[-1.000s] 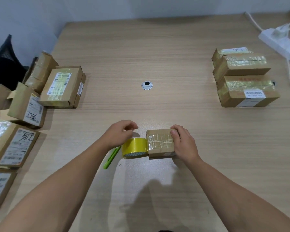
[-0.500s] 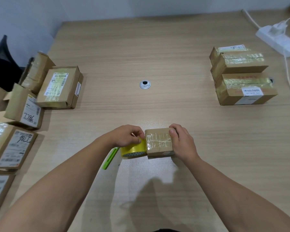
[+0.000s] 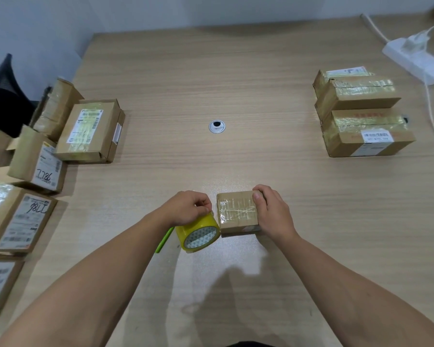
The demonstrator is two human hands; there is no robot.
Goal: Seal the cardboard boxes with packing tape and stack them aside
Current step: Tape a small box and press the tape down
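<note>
Head cam looks down on a light wood-grain surface [image 3: 236, 78] that fills pretty much the whole shot. A pale bluish wall [image 3: 161, 11] runs along its far edge, and something dark, maybe a chair back [image 3: 3, 96], sits off past the far-left corner. One round cable grommet [image 3: 217, 126] is straight ahead of the fingers, and one white power strip [image 3: 416, 60] with a plug in it lies way off ahead and to the right of them. Between the two hands is the small box [image 3: 237, 212]: plain brown cardboard, squarish, lying flat, its top criss-crossed with shiny clear tape. The right hand [image 3: 273, 214] has hold of it, fingers [image 3: 257, 196] curled round its right side. The left hand [image 3: 186, 209] is bunched up, fingers [image 3: 203, 204] pinching the top rim of the one yellow tape roll [image 3: 198, 234]. The roll stands on edge, a bit tilted, right up against the box's left side, with its white patterned core facing the camera. One green pen-like thing [image 3: 164, 240] pokes out from under the left wrist. Well off ahead and right of the right fingers is a stack [image 3: 356, 96] of taped boxes; I can make out three. Left of the left fingers is a loose cluster of boxes [image 3: 90, 131], at least six, mostly with white labels, some cut off by the frame.
</note>
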